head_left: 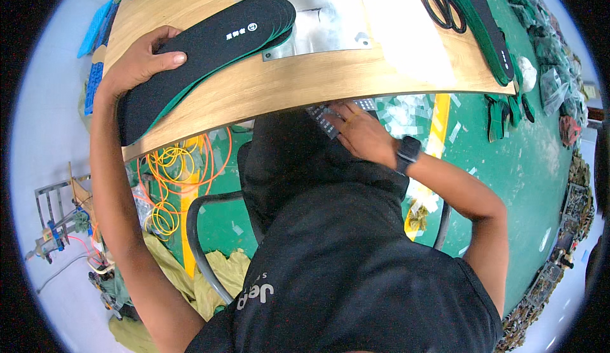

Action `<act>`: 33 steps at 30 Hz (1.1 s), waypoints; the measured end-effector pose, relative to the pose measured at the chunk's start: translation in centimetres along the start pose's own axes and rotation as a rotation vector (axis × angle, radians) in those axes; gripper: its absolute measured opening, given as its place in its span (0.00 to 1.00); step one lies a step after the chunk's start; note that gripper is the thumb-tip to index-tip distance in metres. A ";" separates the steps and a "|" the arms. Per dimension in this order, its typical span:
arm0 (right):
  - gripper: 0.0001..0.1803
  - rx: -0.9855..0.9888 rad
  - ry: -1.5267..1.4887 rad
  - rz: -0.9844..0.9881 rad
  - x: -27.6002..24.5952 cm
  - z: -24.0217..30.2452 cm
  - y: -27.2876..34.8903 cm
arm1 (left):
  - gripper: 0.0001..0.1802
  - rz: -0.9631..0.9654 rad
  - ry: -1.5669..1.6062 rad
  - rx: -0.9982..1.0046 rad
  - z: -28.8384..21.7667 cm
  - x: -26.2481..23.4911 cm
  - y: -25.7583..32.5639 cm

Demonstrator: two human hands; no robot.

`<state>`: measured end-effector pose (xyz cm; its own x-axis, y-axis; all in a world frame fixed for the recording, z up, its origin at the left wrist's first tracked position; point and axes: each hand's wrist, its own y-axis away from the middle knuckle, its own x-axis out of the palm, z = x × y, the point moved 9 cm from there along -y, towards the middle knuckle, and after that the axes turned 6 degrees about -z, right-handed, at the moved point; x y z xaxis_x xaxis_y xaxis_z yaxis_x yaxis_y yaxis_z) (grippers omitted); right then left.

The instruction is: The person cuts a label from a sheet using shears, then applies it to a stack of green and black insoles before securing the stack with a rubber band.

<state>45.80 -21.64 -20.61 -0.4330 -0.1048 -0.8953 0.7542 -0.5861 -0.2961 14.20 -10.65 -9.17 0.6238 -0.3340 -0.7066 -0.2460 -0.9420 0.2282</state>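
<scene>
Head view looks down on a curved wooden table (356,76) with a shiny metal plate (330,10) set into its top. The left hand (143,61) lies flat on the near end of a stack of insoles (210,51), black on top with green edges showing beneath; its fingers are spread across the top one and the thumb presses down on the black surface, so the hand is open and pressing rather than gripping. The stack lies slantwise across the left part of the table, its far end touching the metal plate. The right hand (362,134), with a dark watch (408,153) at the wrist, is just below the table's front edge, fingers bent against a small dark keypad-like panel (330,118); whether it grips the panel or only touches it is hard to tell. Black scissors (441,3) lie at the far right beside a second stack of green-edged insoles (486,26). Orange cord loops (181,169) lie on the green floor (527,175)
</scene>
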 end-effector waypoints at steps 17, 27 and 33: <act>0.09 0.335 -0.324 -0.214 -27.5 -2.8 -8.4 | 0.45 -0.059 0.037 -0.074 -2.7 0.0 3.3; 0.23 0.096 0.058 -0.376 -32.7 -23.8 -22.8 | 0.49 -0.069 -0.119 -0.158 -6.2 -0.2 3.3; 0.32 0.228 0.127 -0.575 -34.4 -24.0 -15.7 | 0.47 -0.174 -0.084 -0.169 -4.5 0.1 4.4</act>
<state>60.74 10.49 6.88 -0.6657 0.3659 -0.6503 0.2878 -0.6781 -0.6762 16.55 -14.99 -5.20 0.5801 -0.1691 -0.7968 -0.0087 -0.9794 0.2016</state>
